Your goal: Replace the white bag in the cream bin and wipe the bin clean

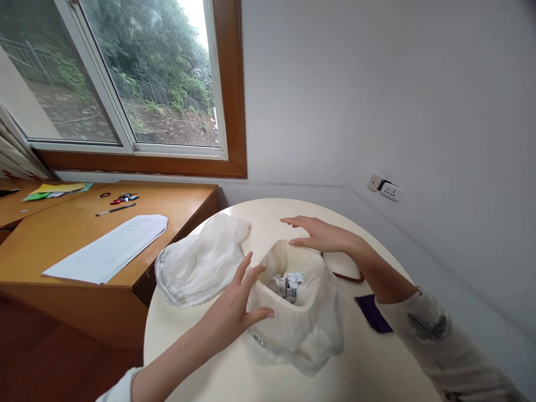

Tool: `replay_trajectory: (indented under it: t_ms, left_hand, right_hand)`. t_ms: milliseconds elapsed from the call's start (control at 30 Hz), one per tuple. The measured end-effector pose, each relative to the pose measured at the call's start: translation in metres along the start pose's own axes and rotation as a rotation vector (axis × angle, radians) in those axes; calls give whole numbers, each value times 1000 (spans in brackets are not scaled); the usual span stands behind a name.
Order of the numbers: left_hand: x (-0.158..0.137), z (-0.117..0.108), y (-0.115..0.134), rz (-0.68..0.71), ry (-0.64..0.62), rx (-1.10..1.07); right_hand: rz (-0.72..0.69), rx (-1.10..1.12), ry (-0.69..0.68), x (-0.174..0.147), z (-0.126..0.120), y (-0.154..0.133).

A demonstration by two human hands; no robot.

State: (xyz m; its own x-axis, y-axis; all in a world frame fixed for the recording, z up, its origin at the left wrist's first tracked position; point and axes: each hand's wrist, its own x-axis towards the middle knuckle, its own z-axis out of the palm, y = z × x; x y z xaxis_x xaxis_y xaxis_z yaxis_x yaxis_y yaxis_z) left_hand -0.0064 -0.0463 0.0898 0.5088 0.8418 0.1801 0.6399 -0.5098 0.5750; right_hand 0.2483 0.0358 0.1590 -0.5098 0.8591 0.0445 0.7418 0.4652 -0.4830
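A small bin (307,319) lined with a white plastic bag stands on the round table, the bag folded down over its rim. Crumpled paper (288,286) lies inside it. My left hand (245,298) is at the bin's left side with fingers spread, close to the rim; whether it touches the bag I cannot tell. Over the far right of the rim is my right hand (320,233), its fingers stretched out and holding nothing. To the left of the bin lies another white plastic bag (205,259), loose and rumpled.
The cream round table (201,357) stands by the wall. Behind my right wrist lies a brown-rimmed object (349,277), partly hidden, with a dark purple cloth (372,314) nearby. A wooden desk (180,192) at left holds paper sheets (113,248), a pen (116,209) and keys (124,198).
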Motion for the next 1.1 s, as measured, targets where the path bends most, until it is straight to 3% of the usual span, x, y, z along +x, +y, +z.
replay_trajectory:
  t_ms: [100,200,333,467,600,733,967,1100]
  left_hand:
    - [-2,12,-5,15,84,-59]
    - [0,27,-9,33,149,-127]
    - [7,45,-14,52,194,-215]
    - [14,62,-20,12,242,-347]
    - [16,75,-25,-55,235,-454]
    - [15,80,-29,-144,171,-392]
    - [9,89,-40,-94,47,-281]
    - [9,96,-47,-134,7,-218]
  right_hand:
    - [104,124,138,-28,1,18]
    - [262,165,184,-54,13,54]
    - [507,35,96,-88,45,108]
    - [585,-66,63,-112,77,140]
    - [587,-110,118,-119,88,146]
    - [543,-137,157,-114,87,145]
    - [526,-119,249,-104,78,139]
    - [527,-47,329,-98,70,132]
